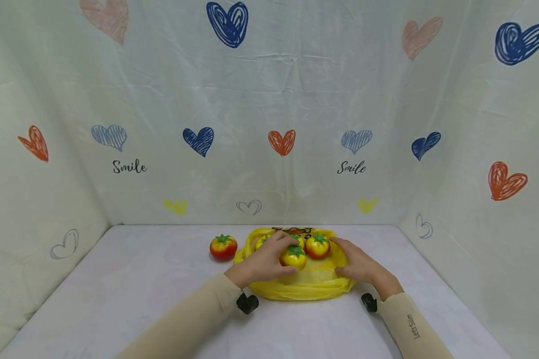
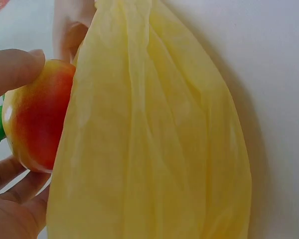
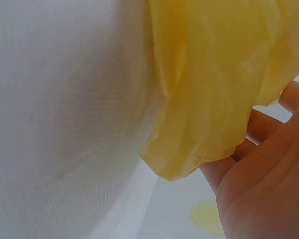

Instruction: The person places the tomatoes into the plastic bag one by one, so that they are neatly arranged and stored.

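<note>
My left hand (image 1: pixel 266 259) holds a yellow-red tomato (image 1: pixel 294 260) with a green leafy top, over the open yellow plastic bag (image 1: pixel 301 290). In the left wrist view, thumb and fingers curl round this tomato (image 2: pixel 42 114), and the bag's side hides part of it. Another tomato (image 1: pixel 318 247) lies in the bag to its right, with more partly covered behind my left hand. At the bag's right rim is my right hand (image 1: pixel 361 262), thumb and fingers spread. The right wrist view has its fingers (image 3: pixel 264 127) against the bag's edge (image 3: pixel 204 99).
A red-yellow tomato (image 1: pixel 223 248) sits on the white table (image 1: pixel 161 299), left of the bag. Pale curtains (image 1: pixel 251 99) printed with hearts stand behind and on both sides. Each wrist carries a small black device (image 1: pixel 247 303).
</note>
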Demonstrator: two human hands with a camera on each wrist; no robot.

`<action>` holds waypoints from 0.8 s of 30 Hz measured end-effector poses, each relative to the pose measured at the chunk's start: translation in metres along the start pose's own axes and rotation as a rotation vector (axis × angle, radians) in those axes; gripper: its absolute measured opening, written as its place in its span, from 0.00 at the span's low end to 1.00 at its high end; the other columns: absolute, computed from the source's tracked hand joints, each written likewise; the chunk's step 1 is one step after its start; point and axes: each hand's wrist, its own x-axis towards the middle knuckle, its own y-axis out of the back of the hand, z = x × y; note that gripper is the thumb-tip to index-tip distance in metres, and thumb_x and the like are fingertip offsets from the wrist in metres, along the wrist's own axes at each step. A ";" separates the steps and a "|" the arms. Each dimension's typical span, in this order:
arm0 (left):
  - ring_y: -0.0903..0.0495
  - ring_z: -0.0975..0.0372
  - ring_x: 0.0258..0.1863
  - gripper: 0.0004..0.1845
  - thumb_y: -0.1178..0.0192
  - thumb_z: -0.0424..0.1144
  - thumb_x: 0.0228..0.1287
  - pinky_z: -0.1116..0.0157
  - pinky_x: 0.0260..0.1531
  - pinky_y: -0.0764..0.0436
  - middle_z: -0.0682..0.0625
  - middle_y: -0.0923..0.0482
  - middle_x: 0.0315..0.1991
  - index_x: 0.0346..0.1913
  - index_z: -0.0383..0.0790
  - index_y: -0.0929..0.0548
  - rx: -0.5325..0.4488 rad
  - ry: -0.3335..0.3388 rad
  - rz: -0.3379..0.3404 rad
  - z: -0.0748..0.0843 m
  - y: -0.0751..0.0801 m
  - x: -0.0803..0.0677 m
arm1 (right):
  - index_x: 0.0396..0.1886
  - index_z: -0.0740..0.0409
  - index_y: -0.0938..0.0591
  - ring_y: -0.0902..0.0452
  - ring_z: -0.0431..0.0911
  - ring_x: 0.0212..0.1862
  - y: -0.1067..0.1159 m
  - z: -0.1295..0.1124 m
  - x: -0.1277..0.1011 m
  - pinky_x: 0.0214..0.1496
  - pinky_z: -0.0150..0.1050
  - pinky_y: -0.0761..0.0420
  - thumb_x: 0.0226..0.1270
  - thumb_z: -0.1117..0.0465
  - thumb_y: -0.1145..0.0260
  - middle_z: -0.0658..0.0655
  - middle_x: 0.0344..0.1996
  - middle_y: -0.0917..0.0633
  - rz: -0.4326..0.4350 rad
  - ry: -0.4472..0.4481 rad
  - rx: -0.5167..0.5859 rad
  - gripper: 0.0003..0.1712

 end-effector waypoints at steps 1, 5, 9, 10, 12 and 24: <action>0.31 0.63 0.51 0.29 0.32 0.51 0.56 0.63 0.55 0.26 0.55 0.34 0.54 0.61 0.51 0.27 -0.004 0.003 -0.002 0.000 -0.002 0.001 | 0.72 0.53 0.40 0.44 0.61 0.69 0.000 0.000 0.000 0.68 0.62 0.44 0.52 0.62 0.30 0.63 0.70 0.38 -0.001 -0.006 0.000 0.47; 0.31 0.62 0.51 0.29 0.31 0.51 0.55 0.62 0.55 0.26 0.55 0.34 0.53 0.60 0.52 0.26 -0.014 0.030 -0.010 0.003 -0.007 0.005 | 0.73 0.52 0.40 0.44 0.62 0.69 0.000 -0.001 0.000 0.67 0.63 0.44 0.52 0.61 0.30 0.63 0.70 0.38 -0.006 -0.016 -0.001 0.48; 0.31 0.63 0.51 0.29 0.30 0.50 0.55 0.62 0.56 0.27 0.55 0.34 0.53 0.60 0.53 0.26 -0.025 0.048 -0.022 0.006 -0.011 0.008 | 0.73 0.52 0.40 0.44 0.62 0.69 0.000 -0.001 -0.001 0.67 0.63 0.44 0.52 0.61 0.30 0.63 0.70 0.38 -0.006 -0.013 -0.003 0.47; 0.31 0.63 0.51 0.29 0.30 0.50 0.55 0.63 0.56 0.27 0.55 0.34 0.53 0.60 0.53 0.26 -0.027 0.048 -0.026 0.006 -0.012 0.009 | 0.72 0.52 0.40 0.44 0.62 0.69 0.000 -0.001 -0.001 0.67 0.63 0.44 0.52 0.61 0.30 0.63 0.70 0.38 -0.005 -0.015 0.001 0.47; 0.31 0.63 0.51 0.29 0.30 0.49 0.55 0.62 0.56 0.27 0.55 0.34 0.53 0.60 0.53 0.26 -0.034 0.050 -0.033 0.007 -0.014 0.010 | 0.72 0.52 0.40 0.44 0.62 0.69 0.000 0.000 -0.001 0.67 0.62 0.44 0.52 0.61 0.30 0.63 0.70 0.38 -0.003 -0.007 0.006 0.47; 0.30 0.62 0.53 0.29 0.30 0.51 0.54 0.59 0.57 0.28 0.56 0.33 0.54 0.60 0.53 0.25 -0.044 0.076 -0.033 0.009 -0.027 0.016 | 0.72 0.53 0.40 0.43 0.62 0.69 0.001 0.002 -0.001 0.68 0.62 0.44 0.52 0.62 0.30 0.63 0.69 0.37 0.005 0.018 0.017 0.47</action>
